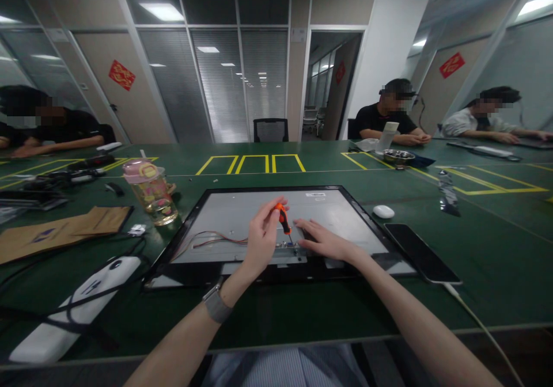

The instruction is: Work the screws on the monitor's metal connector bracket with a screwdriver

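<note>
A flat display panel (224, 211) with a black frame and grey metal back lies face down in front of me. My left hand (264, 231) is closed round the orange and black handle of a screwdriver (283, 219). The screwdriver leans, its tip down at a small circuit board (287, 245) near the panel's front edge. My right hand (324, 239) lies flat beside the tip, fingers stretched out over the panel and the board. Thin red and black wires (211, 238) run from the left towards the board, partly hidden behind my left hand.
On the left stand a pink-lidded drink bottle (151, 194), a brown paper bag (64, 232) and a white power strip (82, 306) with black cables. At right lie a phone (421, 253) on a cable, a white earbud case (383, 212) and a metal bowl (398, 156). Several people sit across the table.
</note>
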Demonstrator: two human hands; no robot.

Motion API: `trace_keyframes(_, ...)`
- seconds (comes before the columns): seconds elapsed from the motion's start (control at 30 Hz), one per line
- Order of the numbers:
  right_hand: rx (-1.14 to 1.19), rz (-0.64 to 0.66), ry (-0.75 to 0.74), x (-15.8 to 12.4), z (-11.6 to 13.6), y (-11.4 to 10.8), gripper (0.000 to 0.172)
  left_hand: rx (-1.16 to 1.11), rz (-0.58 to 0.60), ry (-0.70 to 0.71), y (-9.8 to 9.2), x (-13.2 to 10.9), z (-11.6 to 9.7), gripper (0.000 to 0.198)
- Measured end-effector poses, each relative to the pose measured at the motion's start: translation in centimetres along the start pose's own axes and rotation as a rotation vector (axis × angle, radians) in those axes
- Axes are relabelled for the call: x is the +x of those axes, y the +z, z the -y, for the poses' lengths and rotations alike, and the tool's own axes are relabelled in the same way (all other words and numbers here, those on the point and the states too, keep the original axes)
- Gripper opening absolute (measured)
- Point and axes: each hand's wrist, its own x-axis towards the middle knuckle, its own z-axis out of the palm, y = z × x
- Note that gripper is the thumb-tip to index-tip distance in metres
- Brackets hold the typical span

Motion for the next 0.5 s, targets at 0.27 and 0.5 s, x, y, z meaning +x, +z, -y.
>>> trace_keyframes(0.27, 0.000, -0.002, 0.008, 0.01, -0.17, 0.13, 0.057, 0.089, -0.041, 0.042, -0.24, 0.35, 0.64, 0.027)
trace_keyframes(0.5, -0.006, 0.001, 0.011, -0.03, 0.25, -0.15, 0.056, 0.069, -0.035, 0.026, -0.13, 0.35, 0.33, 0.025)
